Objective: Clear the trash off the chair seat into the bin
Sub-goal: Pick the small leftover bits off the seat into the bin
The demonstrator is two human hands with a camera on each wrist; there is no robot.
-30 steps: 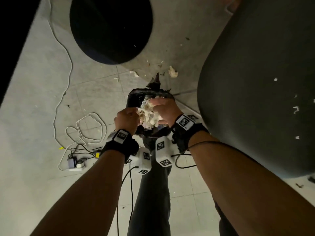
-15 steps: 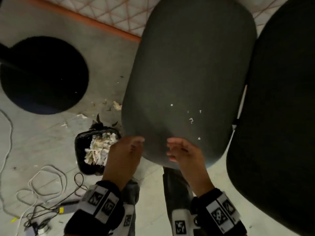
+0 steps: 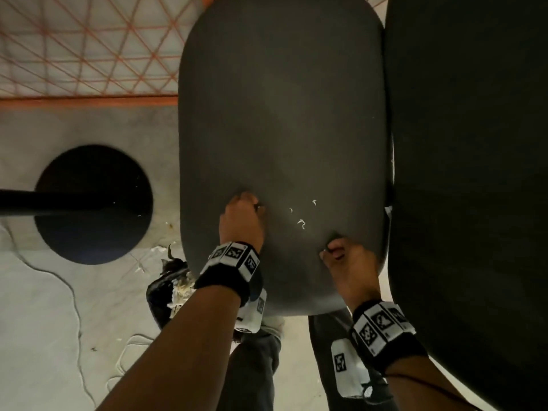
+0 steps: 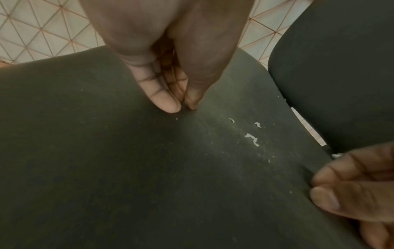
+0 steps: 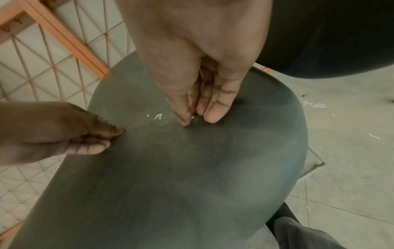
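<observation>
Head view: the dark chair seat (image 3: 281,114) fills the middle of the frame. The left hand (image 3: 241,221) is at centre, fingertips bunched down onto the fabric. The right hand (image 3: 347,262) is lower right, also pinched against the seat. Between them lie three pale scraps (image 3: 302,223) — thin, curled bits of what looks like torn tissue. The bin (image 3: 166,292), black and stuffed with pale trash, sits at lower left on the floor, partly behind the left forearm. A second dark seat (image 3: 474,173) fills the right edge.

Left wrist view: thumb and fingertips (image 4: 170,106) meet on the fabric at upper centre. Whether a crumb is caught between them I cannot tell; one tiny white speck (image 4: 176,119) lies just below. Three larger scraps (image 4: 251,139) sit right of centre, with a few dust-sized flecks around them.

Right wrist view: the right hand's fingertips (image 5: 211,116) press together at centre, with a white fleck (image 5: 192,117) showing right at the pinch — it seems to be taking it. Two scraps (image 5: 158,116) lie just left of it.

By my judgement these bits weigh next to nothing, are soft and limp, and will cling to fabric or float off if dropped from height. A fingertip pinch suits them, or sweeping them together into a cupped palm first.
</observation>
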